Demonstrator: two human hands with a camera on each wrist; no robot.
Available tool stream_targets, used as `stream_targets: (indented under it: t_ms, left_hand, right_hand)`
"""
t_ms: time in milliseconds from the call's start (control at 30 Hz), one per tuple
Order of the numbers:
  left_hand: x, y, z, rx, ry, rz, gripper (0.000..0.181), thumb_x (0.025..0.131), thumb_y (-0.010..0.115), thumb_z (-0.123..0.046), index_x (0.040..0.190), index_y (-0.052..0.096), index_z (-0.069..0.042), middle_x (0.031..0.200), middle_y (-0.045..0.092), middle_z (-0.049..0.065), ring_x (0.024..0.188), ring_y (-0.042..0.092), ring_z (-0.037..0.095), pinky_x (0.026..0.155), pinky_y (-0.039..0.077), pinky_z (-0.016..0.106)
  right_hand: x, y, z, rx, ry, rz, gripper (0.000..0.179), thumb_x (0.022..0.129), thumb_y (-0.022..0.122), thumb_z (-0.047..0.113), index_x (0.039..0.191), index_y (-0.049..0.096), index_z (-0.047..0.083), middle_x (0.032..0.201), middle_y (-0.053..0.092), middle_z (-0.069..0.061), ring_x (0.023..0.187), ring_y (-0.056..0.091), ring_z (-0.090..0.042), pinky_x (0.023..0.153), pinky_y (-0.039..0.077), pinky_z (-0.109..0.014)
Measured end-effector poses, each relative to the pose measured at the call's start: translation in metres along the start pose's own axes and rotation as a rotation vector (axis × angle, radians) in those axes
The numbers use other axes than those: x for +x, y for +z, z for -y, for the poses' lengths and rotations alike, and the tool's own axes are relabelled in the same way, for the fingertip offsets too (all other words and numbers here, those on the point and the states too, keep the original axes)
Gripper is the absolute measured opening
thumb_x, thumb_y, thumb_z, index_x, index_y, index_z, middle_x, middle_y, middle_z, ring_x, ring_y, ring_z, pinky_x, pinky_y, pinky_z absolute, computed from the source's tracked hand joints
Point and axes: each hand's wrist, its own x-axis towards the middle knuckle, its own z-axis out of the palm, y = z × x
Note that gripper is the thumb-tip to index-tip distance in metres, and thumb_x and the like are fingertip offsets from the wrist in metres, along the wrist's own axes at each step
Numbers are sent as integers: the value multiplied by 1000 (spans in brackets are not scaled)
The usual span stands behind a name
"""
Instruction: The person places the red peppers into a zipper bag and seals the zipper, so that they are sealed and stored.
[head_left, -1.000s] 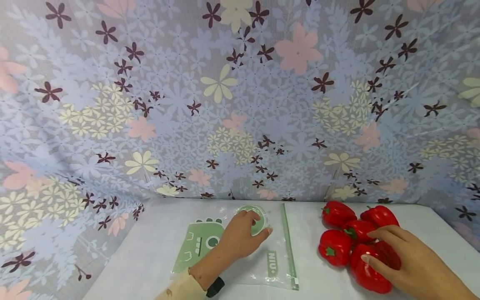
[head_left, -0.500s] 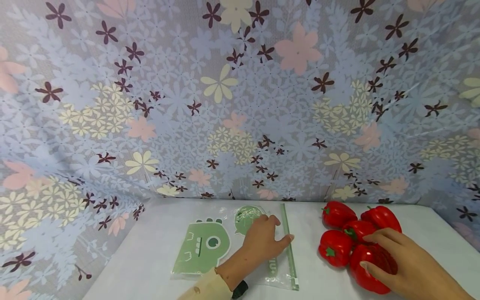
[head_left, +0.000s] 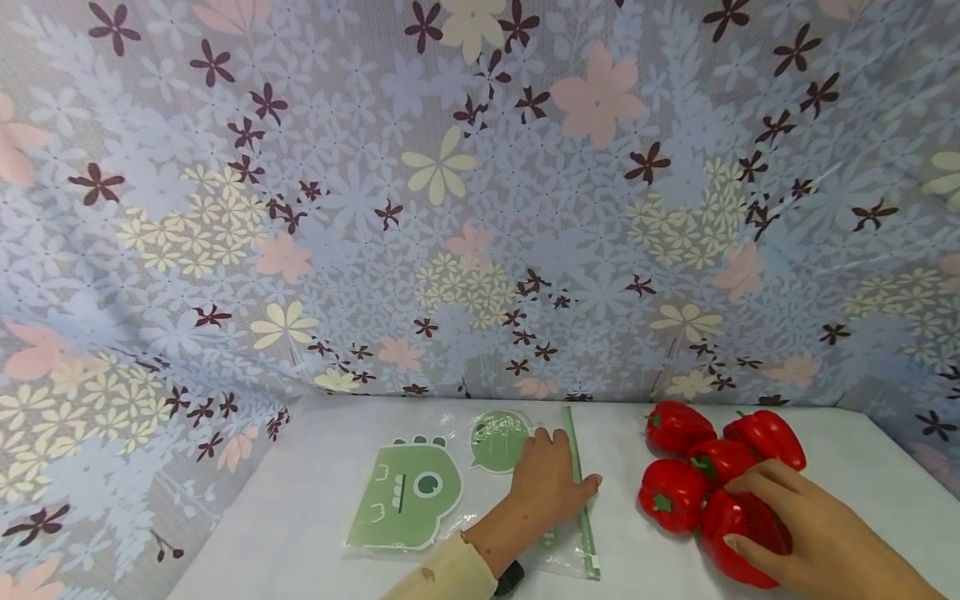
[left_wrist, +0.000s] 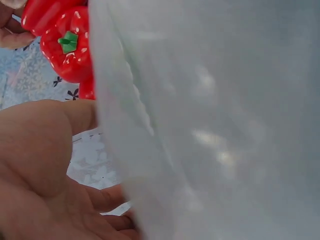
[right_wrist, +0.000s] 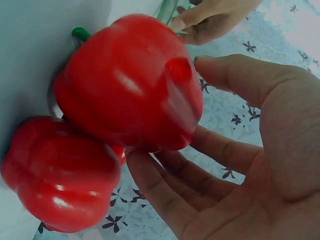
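My left hand [head_left: 543, 479] lies over the right side of a clear plastic zip bag [head_left: 420, 517] with green monster prints. Its thumb and fingers are spread apart near the green zip strip [head_left: 587, 533]. In the left wrist view, pale film or white surface [left_wrist: 215, 110] hides the fingertips. At right, my right hand [head_left: 813, 521] has thumb and fingers curved round the nearest red bell pepper [head_left: 738, 550], which rests on the table. The right wrist view shows that bell pepper [right_wrist: 125, 85] between thumb and fingers, with its green stem facing away.
Several more red bell peppers [head_left: 671, 496] cluster against the held one, one of them with its green stem facing forward. The white tabletop [head_left: 255, 508] ends at a floral cloth [head_left: 480, 208] hanging behind and at the left.
My left hand has moved right across the bag, from the speech-bubble print to the zip strip. My right hand stays round the same bell pepper, with only a slight shift.
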Motion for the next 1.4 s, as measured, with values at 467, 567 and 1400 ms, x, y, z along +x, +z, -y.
stream_targets:
  t_ms: [467,567,1400]
  left_hand:
    - [2,6,2,7,-20,19,78,89,80,-55,133,58,6,121,63,21,115,63,32,95,58,36]
    - [2,6,4,-34,-25,31,71,90,80,-48,130,58,6,115,63,19,110,63,31,91,58,36]
    - [5,5,17,-304,-47,43,17,95,68,-8,106,65,5,72,62,9,56,53,16,46,47,30]
  right_hand:
    - [-3,-4,5,53,39,88,74,61,100,50,116,70,12,115,59,-6,95,60,-19,67,65,-44]
    - [-2,-3,3,90,50,142,77,59,100,50,118,69,12,116,59,-5,98,59,-20,68,65,-43]
    - [1,13,2,294,72,347,93,60,101,44,134,61,7,129,65,-6,114,60,-32,72,63,-56]
